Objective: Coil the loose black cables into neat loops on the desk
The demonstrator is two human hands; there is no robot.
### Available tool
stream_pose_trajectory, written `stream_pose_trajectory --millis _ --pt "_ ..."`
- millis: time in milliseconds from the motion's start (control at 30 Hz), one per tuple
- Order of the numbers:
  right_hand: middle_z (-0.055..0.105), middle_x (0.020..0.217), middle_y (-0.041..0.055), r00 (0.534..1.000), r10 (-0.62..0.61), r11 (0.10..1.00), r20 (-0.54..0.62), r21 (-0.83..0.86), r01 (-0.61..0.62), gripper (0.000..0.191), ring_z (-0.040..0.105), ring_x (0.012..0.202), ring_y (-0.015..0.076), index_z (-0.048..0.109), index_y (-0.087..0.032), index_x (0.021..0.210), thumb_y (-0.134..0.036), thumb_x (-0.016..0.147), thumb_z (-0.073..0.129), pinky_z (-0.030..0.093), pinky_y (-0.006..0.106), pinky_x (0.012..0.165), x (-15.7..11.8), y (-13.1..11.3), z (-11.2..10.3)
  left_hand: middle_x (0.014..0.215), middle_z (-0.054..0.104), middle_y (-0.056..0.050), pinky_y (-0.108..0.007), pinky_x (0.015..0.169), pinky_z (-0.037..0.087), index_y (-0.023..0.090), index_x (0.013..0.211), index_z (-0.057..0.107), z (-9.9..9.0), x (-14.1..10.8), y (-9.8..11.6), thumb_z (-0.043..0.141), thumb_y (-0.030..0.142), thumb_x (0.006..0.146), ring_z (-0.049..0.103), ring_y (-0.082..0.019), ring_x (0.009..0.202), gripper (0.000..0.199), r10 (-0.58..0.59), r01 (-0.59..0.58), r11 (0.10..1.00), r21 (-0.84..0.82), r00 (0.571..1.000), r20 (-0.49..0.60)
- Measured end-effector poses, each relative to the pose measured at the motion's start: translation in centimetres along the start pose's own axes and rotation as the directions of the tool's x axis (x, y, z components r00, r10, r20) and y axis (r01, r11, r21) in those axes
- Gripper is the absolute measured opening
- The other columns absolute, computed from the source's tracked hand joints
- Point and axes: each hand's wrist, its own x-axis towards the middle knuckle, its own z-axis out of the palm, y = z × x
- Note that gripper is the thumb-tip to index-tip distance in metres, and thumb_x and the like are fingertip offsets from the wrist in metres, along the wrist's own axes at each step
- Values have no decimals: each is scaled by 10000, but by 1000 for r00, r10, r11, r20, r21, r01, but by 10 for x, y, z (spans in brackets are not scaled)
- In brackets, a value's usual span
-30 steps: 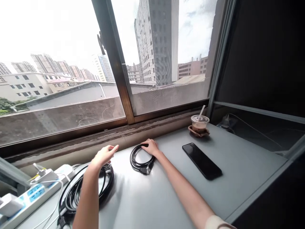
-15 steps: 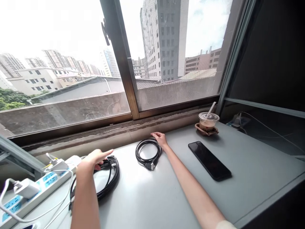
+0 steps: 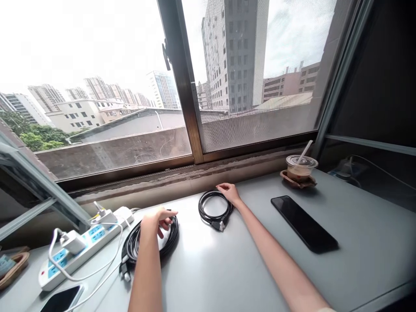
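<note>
- Small black cable coil (image 3: 202, 211), on the table (image 3: 208, 271), just left of the right hand (image 3: 229, 193).
- Right hand: fingers bent, almost together.
- Larger black coil (image 3: 131, 244), beneath the left hand (image 3: 157, 220).
- Left hand: half open, loosely curled.
- Grip on either coil impossible to tell from here.
- Right of the right hand: black phone (image 3: 303, 223), lidded cup (image 3: 299, 170).

At the right of the frame, a black phone (image 3: 303, 223) is lying on the tabletop (image 3: 208, 281); above it a lidded cup (image 3: 299, 172) is sitting in a brown carrier (image 3: 289, 181). At lower left, a white power strip (image 3: 90, 256) is holding chargers (image 3: 74, 242), and a white-edged phone (image 3: 61, 300) is lying below. A tall grey building (image 3: 241, 60) is rising at upper centre.
</note>
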Motion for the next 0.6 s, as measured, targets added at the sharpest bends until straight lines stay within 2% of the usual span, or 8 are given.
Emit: stream_pose_trajectory --millis 133,367,467,600 --pt "634 977 49 997 -52 990 58 -130 59 207 608 848 141 619 -142 972 -319 891 550 515 343 780 -6 -1 4 514 596 -66 -339 507 501 161 490 494 1 -1 8 526 457 790 595 -206 421 422 -93 92 996 8 991 93" --pt "649 906 36 994 -78 965 81 -243 95 210 613 826 137 634 -141 906 -337 883 562 509 343 786 -9 -6 3 503 612 -64 -294 480 440 144 458 524 4 0 18 581 239 719 580 -193 386 284 -113 107 993 51 987 113" --pt "647 886 32 994 -74 960 81 -265 93 216 613 808 134 633 -138 904 -341 880 566 509 342 776 -11 -9 1 539 630 -74 -291 484 437 154 451 506 1 -5 14 548 244 733 605 -200 432 299 -93 95 995 -3 987 130" --pt "647 880 31 994 -72 958 78 -273 91 214 613 808 135 634 -138 898 -340 879 567 508 341 778 -13 -12 1 523 612 -85 -334 503 450 179 452 478 -3 -13 10 521 331 745 612 -235 459 333 -112 122 990 -65 983 146"
